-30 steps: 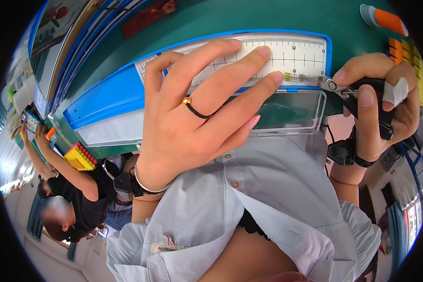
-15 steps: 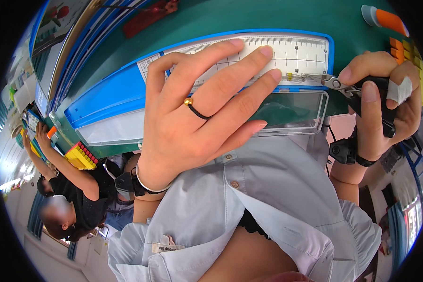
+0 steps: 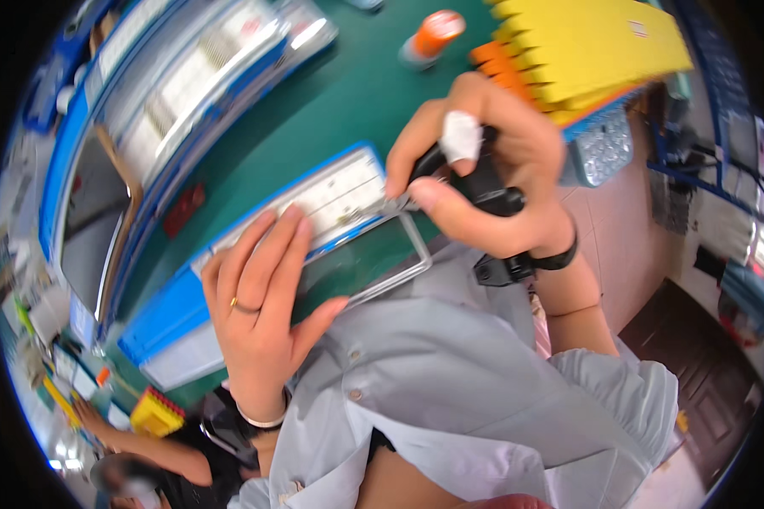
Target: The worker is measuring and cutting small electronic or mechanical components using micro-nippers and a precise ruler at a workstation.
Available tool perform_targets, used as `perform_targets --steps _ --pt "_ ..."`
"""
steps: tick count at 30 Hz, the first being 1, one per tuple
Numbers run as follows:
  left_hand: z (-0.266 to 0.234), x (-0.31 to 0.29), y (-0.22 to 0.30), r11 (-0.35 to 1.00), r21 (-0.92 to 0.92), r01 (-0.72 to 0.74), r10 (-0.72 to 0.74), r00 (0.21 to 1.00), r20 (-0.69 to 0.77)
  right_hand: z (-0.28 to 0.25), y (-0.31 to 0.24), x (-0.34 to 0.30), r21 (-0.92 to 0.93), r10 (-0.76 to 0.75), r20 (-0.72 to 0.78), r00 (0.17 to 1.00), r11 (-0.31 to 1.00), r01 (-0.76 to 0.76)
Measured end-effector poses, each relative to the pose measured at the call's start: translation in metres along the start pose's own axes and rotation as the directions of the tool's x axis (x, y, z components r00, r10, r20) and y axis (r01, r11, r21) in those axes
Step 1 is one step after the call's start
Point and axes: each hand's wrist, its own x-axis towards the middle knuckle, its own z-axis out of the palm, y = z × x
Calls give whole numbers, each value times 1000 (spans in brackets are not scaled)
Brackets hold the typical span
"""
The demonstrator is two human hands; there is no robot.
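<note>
My left hand (image 3: 263, 310) lies with its fingers stretched out on a long blue case (image 3: 165, 314), its fingertips over the white ruled panel (image 3: 335, 195). A clear hinged lid (image 3: 412, 246) lies folded out along the case's near side. In my right hand (image 3: 518, 182) is a pair of pliers (image 3: 502, 201) with black handles, the fingers wrapped round them. The metal jaws are near the right end of the panel, blurred; whether they grip anything cannot be made out. White tape is wrapped round one right finger.
Beyond the case stands a blue-edged rack (image 3: 229, 85) on the green table (image 3: 348, 93). An orange-and-white bottle (image 3: 433, 38) and a stack of yellow notched sheets (image 3: 594, 51) are at the far right. A co-worker's arm (image 3: 153, 450) reaches in at lower left.
The whole view has swung to the right and blurred. My left hand has shifted left along the case, baring more of the panel. The pliers stay in my right hand.
</note>
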Motion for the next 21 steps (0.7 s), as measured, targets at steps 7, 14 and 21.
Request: perform_targets --steps 7,14,21 --pt "-14 -48 -4 987 79 142 -138 989 -53 -20 -54 -51 -60 35 -389 921 996 -63" --pt "-16 -89 2 901 298 314 -297 949 -103 -117 -58 -69 -388 23 -644 765 851 -353" --pt "-17 -143 -18 746 381 546 -447 835 -321 -124 -23 -39 -948 -427 -318 846 161 -275"
